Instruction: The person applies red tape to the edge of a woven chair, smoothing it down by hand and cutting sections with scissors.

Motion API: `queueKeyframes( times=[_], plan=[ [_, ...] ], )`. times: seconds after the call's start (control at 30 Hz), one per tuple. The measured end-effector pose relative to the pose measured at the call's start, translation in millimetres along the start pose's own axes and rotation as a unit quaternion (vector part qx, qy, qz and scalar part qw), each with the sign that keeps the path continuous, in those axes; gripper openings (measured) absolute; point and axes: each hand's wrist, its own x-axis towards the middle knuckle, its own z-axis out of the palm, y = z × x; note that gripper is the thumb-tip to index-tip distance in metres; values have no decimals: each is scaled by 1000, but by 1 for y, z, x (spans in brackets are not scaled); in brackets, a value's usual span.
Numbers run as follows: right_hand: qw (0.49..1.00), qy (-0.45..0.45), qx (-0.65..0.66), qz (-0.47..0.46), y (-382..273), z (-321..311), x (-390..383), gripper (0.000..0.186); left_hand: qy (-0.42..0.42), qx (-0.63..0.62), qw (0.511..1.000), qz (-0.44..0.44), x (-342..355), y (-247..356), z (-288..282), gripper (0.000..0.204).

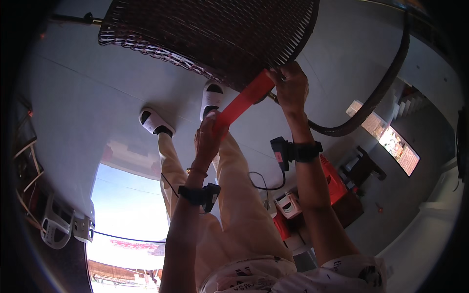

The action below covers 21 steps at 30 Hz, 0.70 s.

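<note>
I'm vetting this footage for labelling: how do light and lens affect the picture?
In the head view, the bright opening at lower left is washed out nearly white; in the same head view, the brown wicker furniture sinks into shadow, while the red strip between left hand and right hand reads clearly; the head view's fisheye ends in a black rim.

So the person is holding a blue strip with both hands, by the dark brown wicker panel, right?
Not blue: the head view shows a red strip. The rest is right: the left hand and right hand hold it, by the dark brown wicker panel.
</note>
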Motion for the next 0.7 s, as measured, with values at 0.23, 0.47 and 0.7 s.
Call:
queueKeyframes(
  times=[0.23,0.47,0.7],
  plan=[
    [998,27,41,-28,3,1,-1,15,20,-4,1000,24,0,1,7,31],
    [998,25,47,-20,-4,1,-2,17,12,14,1000,-3,3,-4,7,33],
    [995,68,60,-39,-2,7,-6,16,21,9,1000,10,14,-10,17,34]
  ],
)
